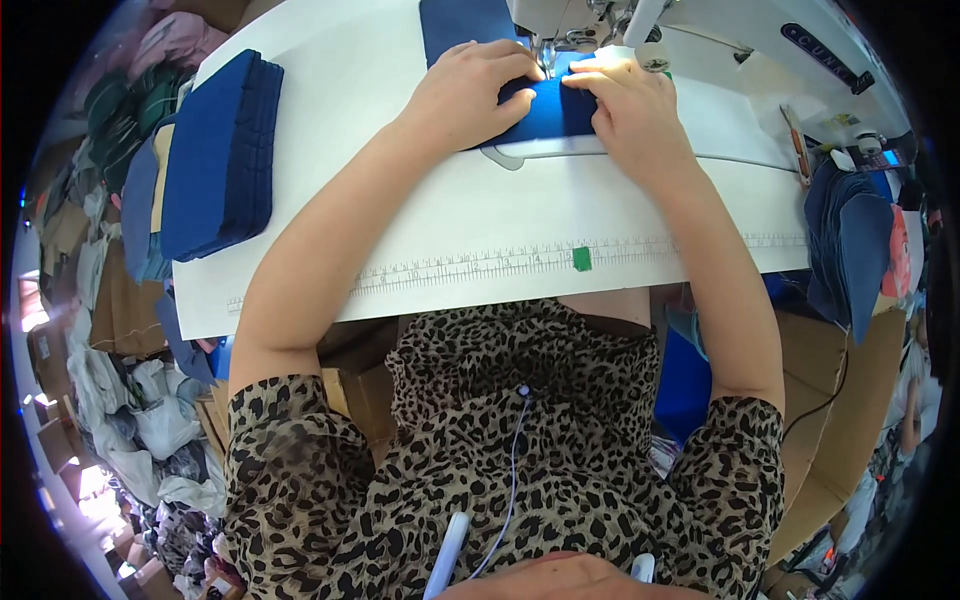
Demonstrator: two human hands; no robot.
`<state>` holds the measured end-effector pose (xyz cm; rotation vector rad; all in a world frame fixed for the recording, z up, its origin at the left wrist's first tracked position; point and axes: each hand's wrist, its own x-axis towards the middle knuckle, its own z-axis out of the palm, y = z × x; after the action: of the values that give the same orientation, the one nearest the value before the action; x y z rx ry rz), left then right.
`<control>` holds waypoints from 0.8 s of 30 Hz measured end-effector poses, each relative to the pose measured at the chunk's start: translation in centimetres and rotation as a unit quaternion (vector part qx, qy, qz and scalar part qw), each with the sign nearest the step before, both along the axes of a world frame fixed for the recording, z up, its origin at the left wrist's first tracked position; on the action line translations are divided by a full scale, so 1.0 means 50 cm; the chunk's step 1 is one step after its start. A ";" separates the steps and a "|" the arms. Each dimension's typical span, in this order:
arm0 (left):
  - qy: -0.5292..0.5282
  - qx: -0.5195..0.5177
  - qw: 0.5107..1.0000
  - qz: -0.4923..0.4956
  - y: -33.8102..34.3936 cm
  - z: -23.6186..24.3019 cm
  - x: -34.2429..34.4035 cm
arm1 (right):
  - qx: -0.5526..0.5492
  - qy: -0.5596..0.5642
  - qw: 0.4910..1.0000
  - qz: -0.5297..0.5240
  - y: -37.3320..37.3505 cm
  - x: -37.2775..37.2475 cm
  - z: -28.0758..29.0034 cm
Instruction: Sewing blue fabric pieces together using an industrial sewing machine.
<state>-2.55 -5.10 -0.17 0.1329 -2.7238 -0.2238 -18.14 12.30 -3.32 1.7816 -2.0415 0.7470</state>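
Observation:
A dark blue fabric piece [560,112] lies under the presser foot [548,62] of a white sewing machine [740,60]. On its left side my left hand [468,92] holds it, thumb and forefinger curved close to the needle. Opposite, my right hand [632,108] grips the fabric's right side, fingertips just right of the foot. The machine's lamp lights the cloth between my hands. Another flat part of blue fabric [465,25] stretches behind my left hand; whether it joins the piece in front is hidden.
A thick stack of blue fabric pieces [222,155] rests on the table's left side. More blue pieces [850,240] hang at the right edge near a cardboard box [835,420]. A printed ruler [450,265] with a green mark [582,259] runs along the front. Bags [165,420] crowd the left floor.

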 end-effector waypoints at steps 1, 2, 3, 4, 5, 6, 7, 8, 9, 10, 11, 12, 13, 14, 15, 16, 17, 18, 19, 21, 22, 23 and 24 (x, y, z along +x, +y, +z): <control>0.023 0.013 1.000 -0.003 -0.007 -0.005 -0.003 | -0.001 -0.001 1.000 0.001 -0.001 0.001 0.000; 0.046 0.026 0.999 -0.005 -0.012 -0.010 -0.004 | -0.008 0.005 1.000 -0.001 -0.003 0.002 0.000; 0.046 0.025 0.999 -0.005 -0.011 -0.010 -0.004 | -0.013 0.012 1.000 -0.005 -0.003 0.001 -0.001; 0.045 0.028 0.999 -0.002 -0.010 -0.011 -0.005 | -0.014 0.012 1.000 -0.004 -0.002 -0.001 -0.001; 0.044 0.030 0.999 0.001 -0.010 -0.010 -0.005 | -0.022 0.001 1.000 0.007 -0.002 -0.003 0.000; 0.046 0.029 0.999 0.003 -0.011 -0.010 -0.004 | -0.030 -0.008 0.999 0.019 -0.003 -0.006 0.002; 0.055 0.010 0.998 0.008 -0.012 -0.012 -0.002 | -0.032 -0.006 0.999 0.021 -0.003 -0.010 0.004; 0.064 -0.010 0.998 0.013 -0.014 -0.013 0.000 | -0.038 -0.051 0.998 0.030 -0.003 -0.015 0.006; 0.069 -0.014 0.997 0.017 -0.015 -0.013 0.002 | -0.043 -0.094 0.994 0.040 -0.006 -0.022 0.010; 0.054 -0.004 0.998 0.027 -0.015 -0.013 0.007 | -0.047 -0.089 0.994 0.045 -0.006 -0.025 0.014; 0.039 0.006 0.998 0.039 -0.015 -0.012 0.012 | -0.044 -0.096 0.994 0.022 0.000 -0.023 0.017; 0.021 0.004 0.999 0.049 -0.006 -0.004 0.019 | -0.041 -0.103 0.994 -0.003 0.006 -0.023 0.022; -0.014 0.026 0.998 0.055 0.005 0.013 0.033 | -0.047 -0.097 0.994 0.004 0.008 -0.022 0.025; -0.048 0.047 0.996 0.062 0.018 0.031 0.050 | -0.041 -0.115 0.993 0.007 0.009 -0.020 0.028; -0.075 0.056 0.994 0.059 0.035 0.045 0.069 | -0.034 -0.133 0.991 0.009 0.012 -0.019 0.029; -0.105 0.067 0.991 0.055 0.056 0.056 0.091 | -0.037 -0.129 0.991 0.014 0.015 -0.022 0.024; -0.109 0.068 0.991 0.040 0.082 0.065 0.115 | -0.038 -0.151 0.987 0.044 0.017 -0.027 0.018; -0.135 0.076 0.988 0.029 0.100 0.072 0.140 | -0.039 -0.172 0.981 0.075 0.016 -0.027 0.019; -0.119 0.056 0.991 0.025 0.118 0.071 0.169 | -0.016 -0.224 0.968 0.114 0.015 -0.019 0.034; -0.122 0.044 0.991 0.015 0.144 0.076 0.214 | -0.014 -0.209 0.965 0.158 0.013 0.005 0.055; -0.140 0.052 0.989 0.009 0.150 0.082 0.229 | -0.009 -0.195 0.961 0.195 0.012 0.017 0.059; -0.136 0.044 0.990 -0.010 0.150 0.085 0.239 | 0.010 -0.189 0.964 0.187 0.013 0.027 0.056; -0.133 0.042 0.990 -0.005 0.150 0.093 0.241 | 0.010 -0.186 0.964 0.192 0.013 0.031 0.056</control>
<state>9.51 2.41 4.46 0.1850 -2.9808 -0.3478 -16.61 12.94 -0.53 2.2205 -1.9340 1.2621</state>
